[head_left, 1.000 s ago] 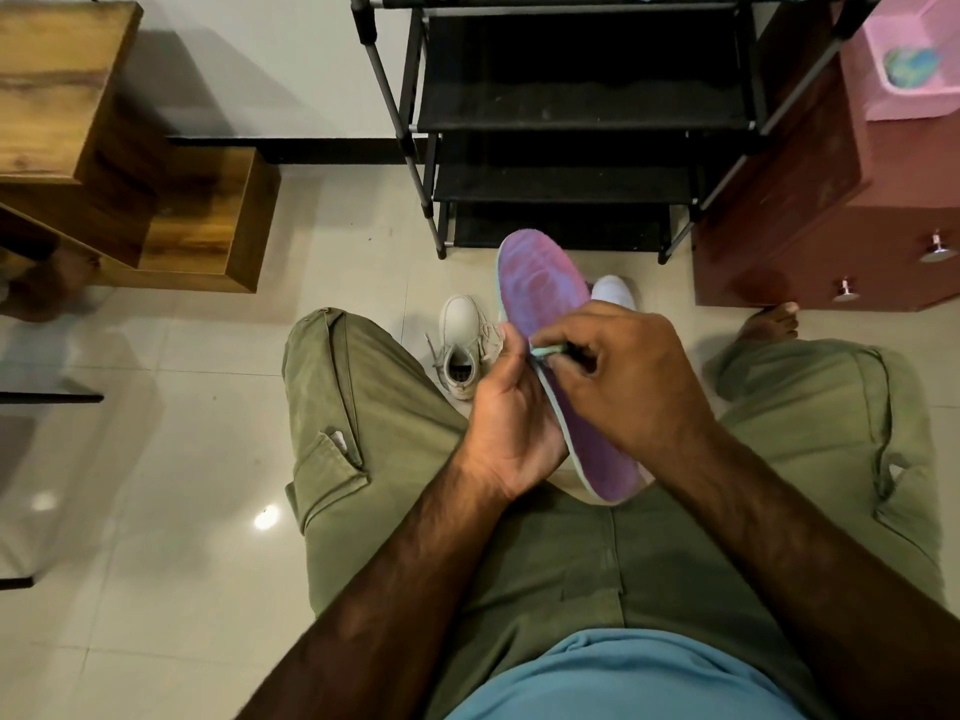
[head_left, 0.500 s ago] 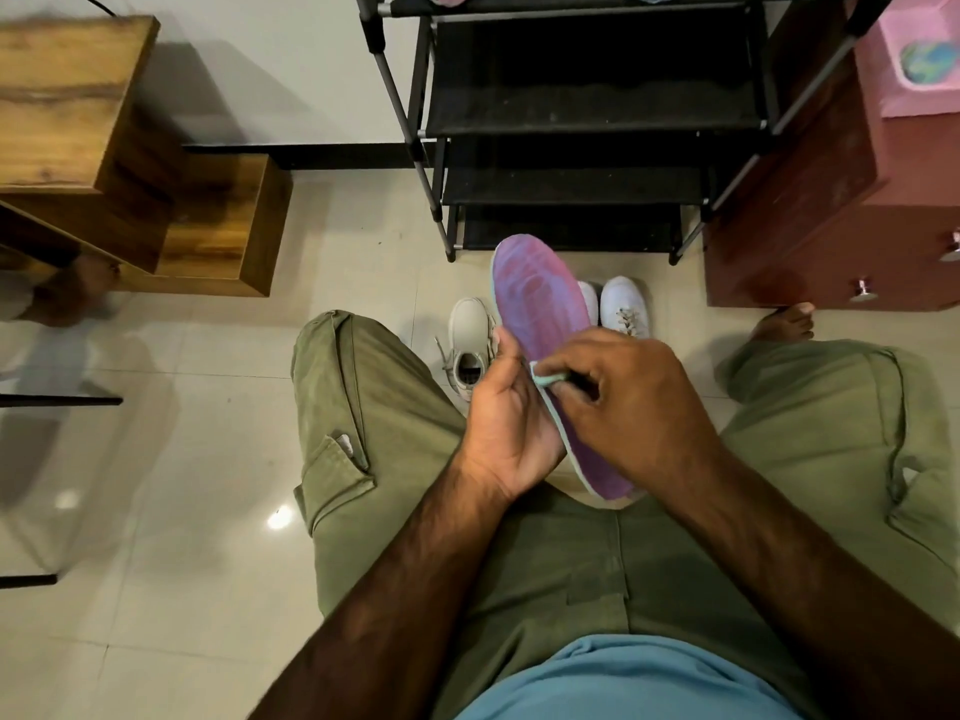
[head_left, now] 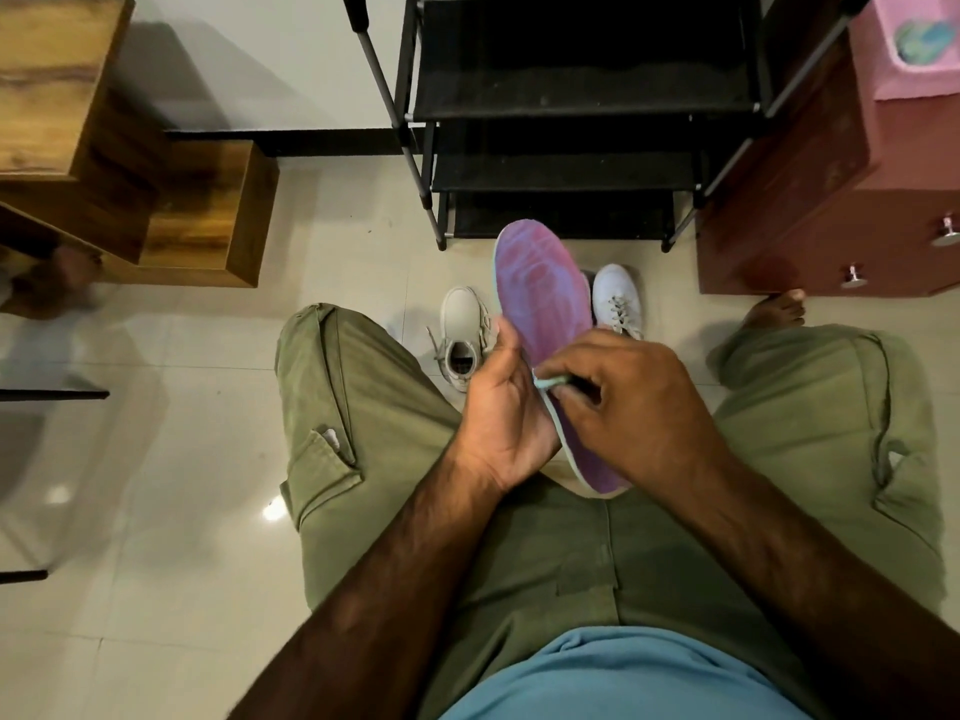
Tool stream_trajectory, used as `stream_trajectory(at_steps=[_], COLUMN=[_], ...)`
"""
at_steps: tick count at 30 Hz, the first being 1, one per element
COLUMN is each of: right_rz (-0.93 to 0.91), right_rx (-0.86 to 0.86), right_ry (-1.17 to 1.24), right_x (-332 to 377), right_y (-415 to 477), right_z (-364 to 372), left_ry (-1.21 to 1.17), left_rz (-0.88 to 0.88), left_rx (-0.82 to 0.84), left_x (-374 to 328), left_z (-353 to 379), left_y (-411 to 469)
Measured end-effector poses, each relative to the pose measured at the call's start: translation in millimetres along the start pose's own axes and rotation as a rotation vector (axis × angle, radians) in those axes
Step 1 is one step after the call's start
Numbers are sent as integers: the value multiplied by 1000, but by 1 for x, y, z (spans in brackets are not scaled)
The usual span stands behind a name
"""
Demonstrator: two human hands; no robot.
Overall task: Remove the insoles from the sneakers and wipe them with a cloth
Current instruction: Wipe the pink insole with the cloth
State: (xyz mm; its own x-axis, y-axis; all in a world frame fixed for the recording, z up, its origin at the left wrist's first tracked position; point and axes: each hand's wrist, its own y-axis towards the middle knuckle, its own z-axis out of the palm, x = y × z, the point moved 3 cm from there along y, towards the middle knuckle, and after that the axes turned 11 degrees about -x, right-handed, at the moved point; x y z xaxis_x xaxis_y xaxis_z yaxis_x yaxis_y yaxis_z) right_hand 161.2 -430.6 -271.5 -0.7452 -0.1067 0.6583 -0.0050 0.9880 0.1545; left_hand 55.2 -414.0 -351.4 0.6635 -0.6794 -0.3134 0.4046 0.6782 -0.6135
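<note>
A purple-pink insole with a pale teal edge stands tilted over my lap, toe end pointing away. My left hand grips its left edge from below, thumb up along the rim. My right hand lies over the insole's middle, its fingers pinching a small pale green cloth against the surface. Two white sneakers stand on the floor between my knees: the left sneaker with its opening showing, the right sneaker partly hidden behind the insole.
A black shoe rack stands straight ahead. A dark red cabinet with knobs is to its right, a pink tub on top. Wooden steps are at the left. My bare foot rests on the tiled floor.
Both hands keep their hold on the insole and cloth. The insole now sits slightly lower and more upright against the sneakers; the right hand has shifted a little along it.
</note>
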Motion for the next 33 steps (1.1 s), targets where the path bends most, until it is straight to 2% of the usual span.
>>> stream_trajectory(at_steps=[4,9,15,20,26,31,33], right_rz=[49,47,61,34,63,32,33], right_rx=[-65,55,-11,85,-43,113,107], right_ry=[14,-31,-62,-99,-123,-201,-220], right_x=[-1,3,-2,2,-6,1,-4], right_y=[22,-1,24,1,26,1,7], right_z=[8,-4,3,-3,-1,-4,-6], left_ry=[-27,-25,-29,-21,-10,9,28], left_rz=[-11,-6,-27,-22,-32,-25,-11], left_rx=[-3,-25,-26,-22,-11,-1,18], left_x=[4,-2,7,0,5,1,4], left_z=[-1,-1,-2,-5,-3,-5,-4], left_y=[1,1,3,4,2,3,3])
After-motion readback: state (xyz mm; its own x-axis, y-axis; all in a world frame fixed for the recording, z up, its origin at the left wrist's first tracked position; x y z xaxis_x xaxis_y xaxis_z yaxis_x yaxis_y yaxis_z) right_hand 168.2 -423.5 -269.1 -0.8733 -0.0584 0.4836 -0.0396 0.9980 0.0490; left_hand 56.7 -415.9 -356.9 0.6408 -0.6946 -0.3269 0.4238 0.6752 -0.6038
